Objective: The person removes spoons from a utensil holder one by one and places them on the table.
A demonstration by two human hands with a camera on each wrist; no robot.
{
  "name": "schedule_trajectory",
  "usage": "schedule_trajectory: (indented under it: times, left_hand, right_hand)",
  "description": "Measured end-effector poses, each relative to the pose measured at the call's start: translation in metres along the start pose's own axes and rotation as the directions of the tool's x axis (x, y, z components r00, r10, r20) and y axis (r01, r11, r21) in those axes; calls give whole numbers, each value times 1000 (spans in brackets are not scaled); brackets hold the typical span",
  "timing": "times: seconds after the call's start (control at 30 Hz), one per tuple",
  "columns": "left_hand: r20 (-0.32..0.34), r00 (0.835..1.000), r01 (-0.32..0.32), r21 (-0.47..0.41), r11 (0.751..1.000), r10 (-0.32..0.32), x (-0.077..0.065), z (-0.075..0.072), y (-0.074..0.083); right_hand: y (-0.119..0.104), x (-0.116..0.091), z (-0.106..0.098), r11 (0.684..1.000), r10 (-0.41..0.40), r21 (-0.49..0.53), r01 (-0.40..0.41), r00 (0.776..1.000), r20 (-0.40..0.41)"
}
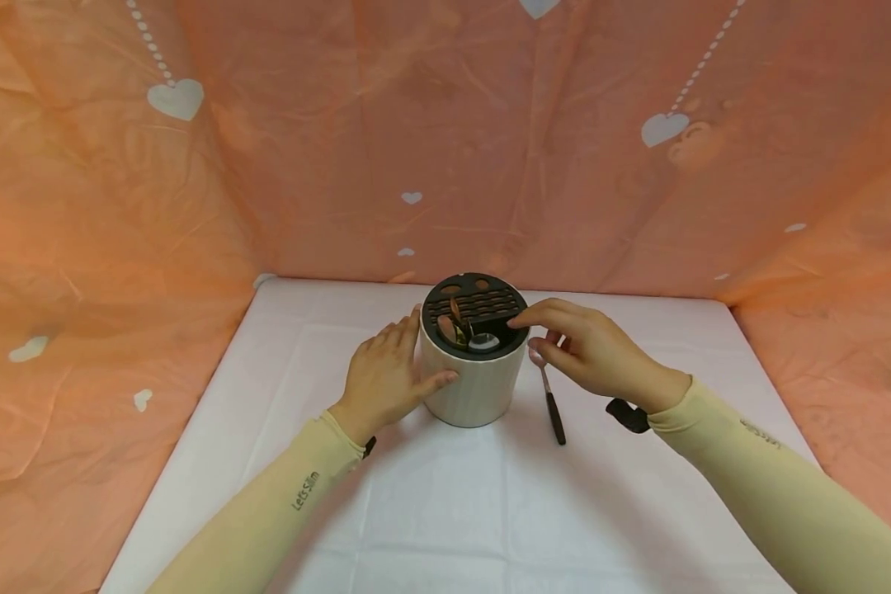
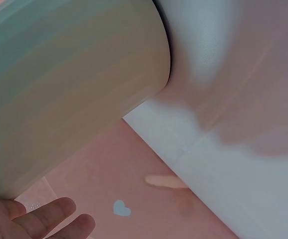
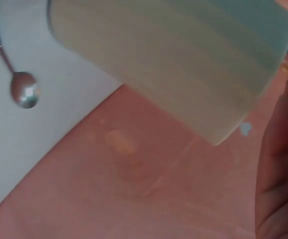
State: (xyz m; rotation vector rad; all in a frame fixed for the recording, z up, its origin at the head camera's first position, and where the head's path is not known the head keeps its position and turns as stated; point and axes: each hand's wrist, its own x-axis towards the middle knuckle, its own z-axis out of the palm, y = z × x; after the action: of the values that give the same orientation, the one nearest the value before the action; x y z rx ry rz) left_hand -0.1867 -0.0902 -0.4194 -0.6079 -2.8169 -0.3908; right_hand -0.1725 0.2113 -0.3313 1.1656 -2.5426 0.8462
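A white ribbed cylindrical utensil holder [image 1: 466, 396] with a black slotted lid [image 1: 483, 307] stands upright on the table. Several shiny spoon-like heads [image 1: 483, 341] stick up in the lid's larger front opening. My left hand [image 1: 386, 375] rests against the holder's left side, fingers and thumb stretched out. At the lid's right edge is my right hand [image 1: 590, 346], its index fingertip at the opening and its thumb apart from it; nothing shows between them. A spoon with a black handle [image 1: 555, 417] lies on the table just right of the holder, its metal bowl [image 3: 25, 90] clear in the right wrist view.
A white cloth covers the table [image 1: 431, 511]. Orange-pink sheeting [image 1: 453, 148] with white hearts hangs behind and along both sides. Dark wrist straps [image 1: 628, 416] show at the cuffs of the pale sleeves [image 1: 772, 478].
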Motion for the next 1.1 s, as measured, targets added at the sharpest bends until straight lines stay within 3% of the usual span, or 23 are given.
schedule_trajectory:
  times: [0.17, 0.33, 0.57, 0.77, 1.1]
  left_hand:
    - [-1, 1000, -2, 10, 1000, 2, 0, 1, 0]
    - [0, 1000, 3, -3, 1000, -3, 1, 2, 0]
    - [8, 1000, -3, 5, 1000, 3, 1, 2, -1]
    - [5, 1000, -3, 2, 1000, 3, 2, 1, -1]
    - [23, 1000, 2, 1, 1000, -2, 0, 0, 0]
  right_hand:
    - [-10, 12, 0, 998, -63, -9, 63, 998, 3]
    - [-16, 22, 1, 997, -72, -23, 72, 997, 20]
    - [-20, 20, 10, 992, -83, -87, 91, 993, 85]
    - [-19, 20, 12, 991, -110, -64, 118, 987, 116]
    - [-16, 23, 14, 989, -121, -74, 127, 989, 81]
